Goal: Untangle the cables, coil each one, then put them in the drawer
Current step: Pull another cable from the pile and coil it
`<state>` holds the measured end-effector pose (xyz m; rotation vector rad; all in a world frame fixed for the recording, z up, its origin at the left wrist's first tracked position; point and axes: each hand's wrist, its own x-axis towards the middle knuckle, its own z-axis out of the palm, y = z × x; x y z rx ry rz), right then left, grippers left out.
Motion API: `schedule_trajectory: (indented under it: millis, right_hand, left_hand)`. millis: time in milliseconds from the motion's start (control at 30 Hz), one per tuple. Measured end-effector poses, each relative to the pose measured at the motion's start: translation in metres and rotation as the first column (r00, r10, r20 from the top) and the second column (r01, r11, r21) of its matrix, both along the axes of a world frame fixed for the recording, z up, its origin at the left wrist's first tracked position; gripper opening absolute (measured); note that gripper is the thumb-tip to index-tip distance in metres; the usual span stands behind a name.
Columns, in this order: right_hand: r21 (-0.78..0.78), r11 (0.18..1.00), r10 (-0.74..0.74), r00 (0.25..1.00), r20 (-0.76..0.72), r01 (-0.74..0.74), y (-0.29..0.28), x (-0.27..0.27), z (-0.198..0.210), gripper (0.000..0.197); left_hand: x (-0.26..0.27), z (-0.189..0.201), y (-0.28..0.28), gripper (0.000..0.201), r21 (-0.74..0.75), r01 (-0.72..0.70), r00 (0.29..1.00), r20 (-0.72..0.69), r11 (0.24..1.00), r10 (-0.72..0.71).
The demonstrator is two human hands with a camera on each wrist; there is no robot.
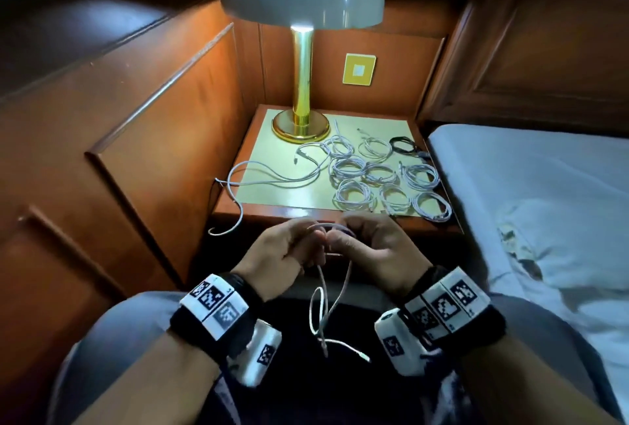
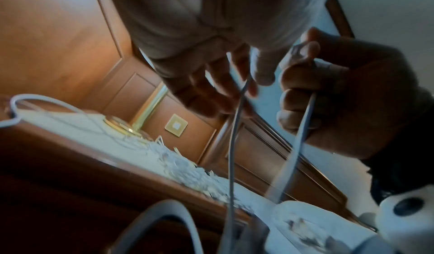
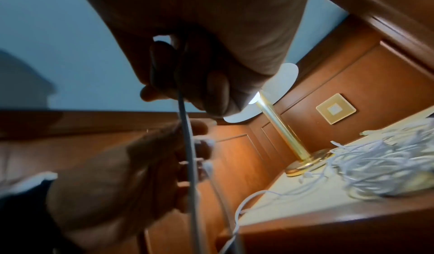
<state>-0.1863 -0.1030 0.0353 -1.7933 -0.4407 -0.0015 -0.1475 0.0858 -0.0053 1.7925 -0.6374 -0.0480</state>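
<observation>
I hold one white cable (image 1: pixel 332 228) in front of the nightstand, arched in a small loop between both hands. My left hand (image 1: pixel 315 239) pinches one side of the loop and my right hand (image 1: pixel 342 237) curls round the other. Both strands hang into my lap, where the cable's ends (image 1: pixel 366 358) dangle. In the left wrist view the strands (image 2: pixel 232 146) drop from my left hand's fingers (image 2: pixel 218 94) and from my right hand (image 2: pixel 312 100). In the right wrist view my right hand (image 3: pixel 187 83) grips the cable (image 3: pixel 189 156) above my left hand (image 3: pixel 195 152). No drawer is in view.
On the nightstand (image 1: pixel 272 200) lie several coiled white cables (image 1: pixel 354 195), a coiled black cable (image 1: pixel 403 145) at the back right, and a loose white cable (image 1: pixel 272 174) trailing over the left edge. A brass lamp (image 1: pixel 301 84) stands at the back. A bed (image 1: pixel 544 193) lies on the right.
</observation>
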Motion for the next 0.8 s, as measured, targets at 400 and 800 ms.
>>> schedule_trajectory:
  millis: [400, 800]
  right_hand:
    - [-0.508, 0.82, -0.46, 0.832, -0.31, 0.264, -0.088, -0.048, -0.096, 0.047]
    - [-0.011, 0.978, -0.209, 0.972, -0.112, 0.209, -0.036, -0.065, -0.062, 0.026]
  left_hand:
    - [0.013, 0.007, 0.033, 0.026, -0.381, -0.628, 0.745, -0.547, 0.679, 0.382]
    - [-0.046, -0.028, -0.03, 0.056, 0.386, 0.066, 0.997, 0.02, 0.92, -0.08]
